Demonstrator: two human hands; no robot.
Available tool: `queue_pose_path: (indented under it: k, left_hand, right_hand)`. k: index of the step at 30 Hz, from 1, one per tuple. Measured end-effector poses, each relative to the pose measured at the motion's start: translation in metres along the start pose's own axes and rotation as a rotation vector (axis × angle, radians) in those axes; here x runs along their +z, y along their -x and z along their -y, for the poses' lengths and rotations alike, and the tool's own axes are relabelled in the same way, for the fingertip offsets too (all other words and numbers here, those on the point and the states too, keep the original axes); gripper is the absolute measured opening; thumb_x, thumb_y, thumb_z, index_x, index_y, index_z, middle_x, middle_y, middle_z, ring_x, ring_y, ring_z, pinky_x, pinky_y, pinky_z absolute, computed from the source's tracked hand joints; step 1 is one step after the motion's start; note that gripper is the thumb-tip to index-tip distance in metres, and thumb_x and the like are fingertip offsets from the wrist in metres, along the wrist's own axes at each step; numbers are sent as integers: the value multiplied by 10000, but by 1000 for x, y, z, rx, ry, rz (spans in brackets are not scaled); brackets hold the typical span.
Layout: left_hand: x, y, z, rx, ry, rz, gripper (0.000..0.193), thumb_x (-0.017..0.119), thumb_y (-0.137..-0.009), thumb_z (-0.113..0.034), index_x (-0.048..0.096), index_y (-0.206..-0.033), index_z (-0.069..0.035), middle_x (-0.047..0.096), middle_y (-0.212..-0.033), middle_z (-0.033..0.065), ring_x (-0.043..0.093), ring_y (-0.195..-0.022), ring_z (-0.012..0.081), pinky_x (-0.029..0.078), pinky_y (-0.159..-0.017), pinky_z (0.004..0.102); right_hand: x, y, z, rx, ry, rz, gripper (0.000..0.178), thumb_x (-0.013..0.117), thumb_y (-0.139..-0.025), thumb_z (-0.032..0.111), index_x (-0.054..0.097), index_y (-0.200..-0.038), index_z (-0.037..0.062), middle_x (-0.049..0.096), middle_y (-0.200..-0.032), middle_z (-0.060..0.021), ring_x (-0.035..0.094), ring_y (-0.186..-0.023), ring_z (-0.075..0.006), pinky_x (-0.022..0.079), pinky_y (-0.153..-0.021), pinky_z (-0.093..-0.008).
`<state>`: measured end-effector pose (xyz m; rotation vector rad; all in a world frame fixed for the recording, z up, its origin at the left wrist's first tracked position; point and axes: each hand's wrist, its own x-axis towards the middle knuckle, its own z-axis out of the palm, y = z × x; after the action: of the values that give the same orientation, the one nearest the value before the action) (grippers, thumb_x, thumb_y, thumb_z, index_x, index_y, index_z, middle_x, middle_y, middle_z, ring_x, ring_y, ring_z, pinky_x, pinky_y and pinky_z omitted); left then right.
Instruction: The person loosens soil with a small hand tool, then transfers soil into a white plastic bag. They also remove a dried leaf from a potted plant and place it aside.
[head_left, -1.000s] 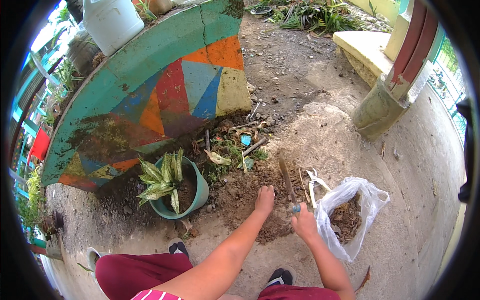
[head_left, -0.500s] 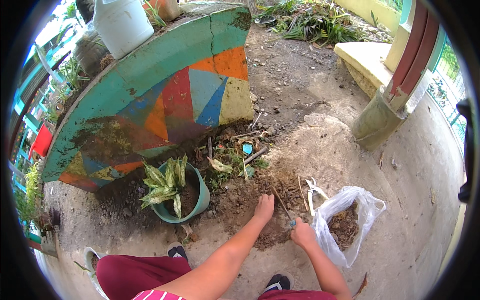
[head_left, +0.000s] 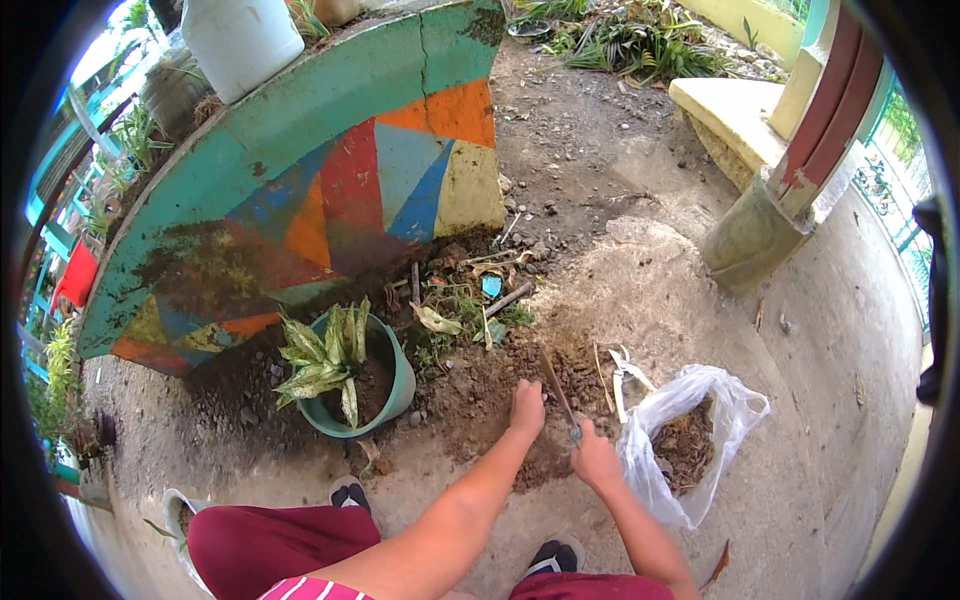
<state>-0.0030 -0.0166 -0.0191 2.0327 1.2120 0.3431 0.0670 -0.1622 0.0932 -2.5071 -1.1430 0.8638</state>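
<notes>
My right hand [head_left: 596, 456] is closed around the bluish handle of a knife [head_left: 556, 382], whose long narrow brown blade points away from me over the loose soil [head_left: 490, 400]. Just left of the blade, my left hand [head_left: 527, 410] is down at the soil with its fingers curled; whatever they hold is hidden. Beside my right hand stands an opened clear plastic bag [head_left: 738, 420] with dark soil and dry plant bits inside. A green pot [head_left: 400, 390] holding a variegated leafy plant [head_left: 325, 358] is to the left of my left hand.
A painted curved concrete wall [head_left: 350, 190] rises beyond the pot. Twigs and leaf litter [head_left: 470, 300] lie at its foot. White strips [head_left: 622, 385] are beside the bag. A post [head_left: 755, 235] and a low bench [head_left: 725, 115] stand at the right.
The knife and my right hand have shifted slightly left and away from me, and the blade now shows broader. My left hand has moved slightly left and stays curled at the soil.
</notes>
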Motion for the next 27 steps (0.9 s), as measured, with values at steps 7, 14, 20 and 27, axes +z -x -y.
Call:
queue_pose_path:
  k: [7, 14, 20, 27]
  left_hand:
    - [-6, 1, -1, 19, -78, 45, 344, 636, -809, -22, 558, -1135, 50, 533, -1002, 206, 533, -918, 355, 449, -772, 431]
    - [-13, 6, -23, -137, 113, 92, 352, 630, -822, -21, 550, -1159, 45, 535, -973, 194, 536, -891, 346, 449, -748, 437]
    - [0, 4, -7, -163, 221, -28, 349, 613, -818, -10, 547, -1156, 47, 534, -946, 191, 524, -880, 351, 432, -744, 447]
    - [-4, 6, -2, 59, -56, -63, 304, 605, -805, 17, 561, -1100, 78, 531, -925, 202, 517, -877, 362, 438, -738, 438]
  right_hand:
    - [15, -5, -6, 5, -30, -21, 388, 503, -797, 138, 379, -1162, 99, 615, -769, -289, 600, -746, -479, 469, -677, -559]
    - [-7, -3, -9, 15, -39, -21, 368, 494, -798, 116, 382, -1147, 105, 613, -773, -288, 607, -745, -464, 473, -665, -554]
    - [17, -10, -7, 32, 101, 82, 368, 530, -790, 120, 381, -1125, 99, 613, -772, -272, 593, -727, -466, 458, -649, -566]
    - [-7, -4, 3, 6, -108, -40, 329, 531, -774, 112, 391, -1071, 95, 627, -782, -254, 603, -751, -466, 472, -669, -556]
